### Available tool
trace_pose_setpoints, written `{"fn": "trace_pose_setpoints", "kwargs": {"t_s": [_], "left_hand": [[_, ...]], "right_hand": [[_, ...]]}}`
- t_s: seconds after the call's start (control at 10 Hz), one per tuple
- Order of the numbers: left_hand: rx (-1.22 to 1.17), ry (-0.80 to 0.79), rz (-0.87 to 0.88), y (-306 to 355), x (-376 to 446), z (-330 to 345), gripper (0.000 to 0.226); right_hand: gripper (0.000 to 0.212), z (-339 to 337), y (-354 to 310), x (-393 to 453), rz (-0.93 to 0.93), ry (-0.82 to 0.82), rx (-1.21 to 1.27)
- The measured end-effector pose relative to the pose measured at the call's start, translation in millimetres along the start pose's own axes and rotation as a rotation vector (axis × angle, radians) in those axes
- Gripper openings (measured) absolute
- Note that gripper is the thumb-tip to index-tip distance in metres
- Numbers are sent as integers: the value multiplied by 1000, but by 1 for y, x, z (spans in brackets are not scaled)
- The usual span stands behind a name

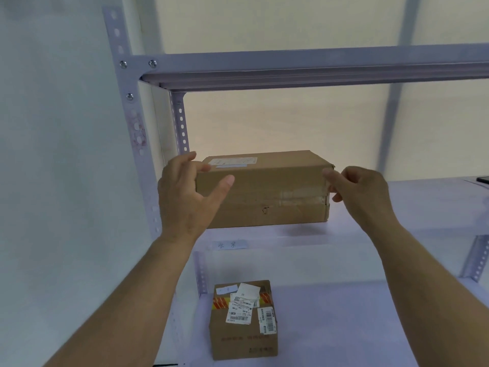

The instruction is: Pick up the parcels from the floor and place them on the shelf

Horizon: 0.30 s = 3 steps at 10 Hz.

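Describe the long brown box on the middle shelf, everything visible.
The long cardboard box is a plain brown carton lying flat and lengthwise on the white shelf board, near its left end. A white label sits on top, and clear tape runs along the front seam, wrinkled toward the right. The right corner looks slightly dented. The left hand cups its left end, thumb on the front face; the right hand touches the right end with its fingertips.

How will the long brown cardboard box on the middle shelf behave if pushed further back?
The long brown cardboard box probably slides flat without tipping, since it lies low and wide. Its walls look stiff and uncrushed. The taped seam suggests it stays closed.
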<state>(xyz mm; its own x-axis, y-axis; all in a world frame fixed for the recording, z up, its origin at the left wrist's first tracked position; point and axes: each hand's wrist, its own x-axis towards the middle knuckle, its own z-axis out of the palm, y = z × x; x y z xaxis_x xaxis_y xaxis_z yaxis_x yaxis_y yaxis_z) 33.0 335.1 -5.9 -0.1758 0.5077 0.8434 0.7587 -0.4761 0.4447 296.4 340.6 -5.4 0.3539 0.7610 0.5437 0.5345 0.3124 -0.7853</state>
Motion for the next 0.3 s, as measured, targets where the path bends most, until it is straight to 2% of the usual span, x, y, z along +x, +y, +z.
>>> {"fn": "trace_pose_setpoints", "kwargs": {"t_s": [0.1, 0.2, 0.3], "left_hand": [[54, 33, 108, 6, 2, 1, 52], [120, 33, 211, 6, 3, 7, 65], [139, -154, 98, 16, 2, 6, 90]], "right_hand": [[57, -4, -13, 0, -41, 1, 0], [54, -4, -20, 0, -78, -26, 3], [44, -5, -30, -6, -67, -53, 15]]}}
